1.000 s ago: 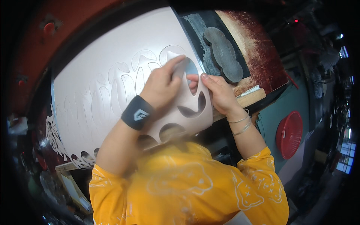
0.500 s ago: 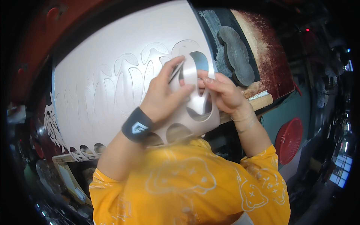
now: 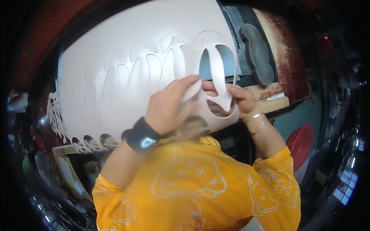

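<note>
A large pale pinkish-white sheet (image 3: 127, 34) lies in front of me, scored with a row of sole-shaped cuts. At its right end, two sole-shaped openings flank a narrow strip (image 3: 216, 69). My left hand (image 3: 169, 102), with a black wristband, is closed on a pale sole-shaped cut-out (image 3: 192, 91) beside the left opening; its thumb is blurred, and how many pieces it holds I cannot tell. My right hand (image 3: 243, 101) grips the sheet's right edge, thumb on top and fingers underneath, partly showing through the opening.
A dark sole-shaped metal die (image 3: 257, 56) rests on a dark board right of the sheet, beside a worn wooden surface (image 3: 283, 50). A red plastic basket (image 3: 300, 146) stands lower right. Pale offcut strips (image 3: 56, 115) hang at the left edge.
My left hand has come nearer to my body, away from the openings, which now show more fully. The right hand has slid slightly lower along the sheet's edge. The whole view has shifted a little.
</note>
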`<control>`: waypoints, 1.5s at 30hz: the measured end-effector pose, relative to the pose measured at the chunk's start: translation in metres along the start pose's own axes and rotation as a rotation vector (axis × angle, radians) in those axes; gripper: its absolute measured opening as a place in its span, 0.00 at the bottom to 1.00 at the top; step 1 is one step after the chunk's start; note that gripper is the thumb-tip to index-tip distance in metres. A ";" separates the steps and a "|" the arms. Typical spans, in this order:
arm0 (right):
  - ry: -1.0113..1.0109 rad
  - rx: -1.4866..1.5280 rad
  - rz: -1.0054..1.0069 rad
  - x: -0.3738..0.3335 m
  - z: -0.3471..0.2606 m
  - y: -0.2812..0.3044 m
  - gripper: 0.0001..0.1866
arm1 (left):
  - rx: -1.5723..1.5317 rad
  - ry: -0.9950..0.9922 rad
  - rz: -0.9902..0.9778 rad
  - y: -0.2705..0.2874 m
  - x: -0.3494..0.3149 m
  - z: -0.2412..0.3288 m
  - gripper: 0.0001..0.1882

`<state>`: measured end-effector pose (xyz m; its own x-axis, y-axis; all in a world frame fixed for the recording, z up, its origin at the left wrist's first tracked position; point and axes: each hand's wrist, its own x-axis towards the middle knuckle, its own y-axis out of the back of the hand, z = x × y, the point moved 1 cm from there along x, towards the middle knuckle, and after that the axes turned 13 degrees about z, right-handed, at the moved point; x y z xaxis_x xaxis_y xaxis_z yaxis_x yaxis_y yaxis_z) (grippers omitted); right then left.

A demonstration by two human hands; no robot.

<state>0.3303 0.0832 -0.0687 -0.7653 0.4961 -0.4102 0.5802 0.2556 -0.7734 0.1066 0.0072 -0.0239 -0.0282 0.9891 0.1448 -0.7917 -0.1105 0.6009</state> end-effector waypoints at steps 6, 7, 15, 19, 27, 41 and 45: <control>0.694 -1.117 0.916 -0.051 -0.048 -0.044 0.19 | -0.486 0.179 0.631 0.078 -0.013 -0.025 0.26; 0.721 -1.028 0.710 -0.055 -0.046 -0.058 0.17 | -0.369 0.134 0.574 0.089 -0.020 -0.026 0.26; -0.236 -0.198 0.005 0.033 0.033 -0.092 0.13 | 0.270 0.024 0.172 0.044 -0.048 -0.030 0.27; -0.243 -0.177 0.064 0.029 0.025 -0.100 0.14 | 0.160 -0.168 0.241 0.047 -0.039 -0.037 0.28; -0.039 -1.184 0.018 0.026 0.037 -0.152 0.19 | 0.097 0.019 0.579 0.141 -0.078 -0.059 0.25; 0.059 -1.476 0.286 0.044 0.055 -0.216 0.07 | -0.517 0.190 0.748 0.180 -0.089 -0.100 0.23; 0.170 -1.480 -0.010 0.067 0.079 -0.212 0.08 | -0.022 -0.112 0.524 0.182 -0.092 -0.089 0.25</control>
<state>0.1346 -0.0030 0.0297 -0.7904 0.5513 -0.2671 0.4051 0.7975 0.4472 -0.0898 -0.0948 0.0021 -0.3585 0.7854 0.5046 -0.7018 -0.5832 0.4092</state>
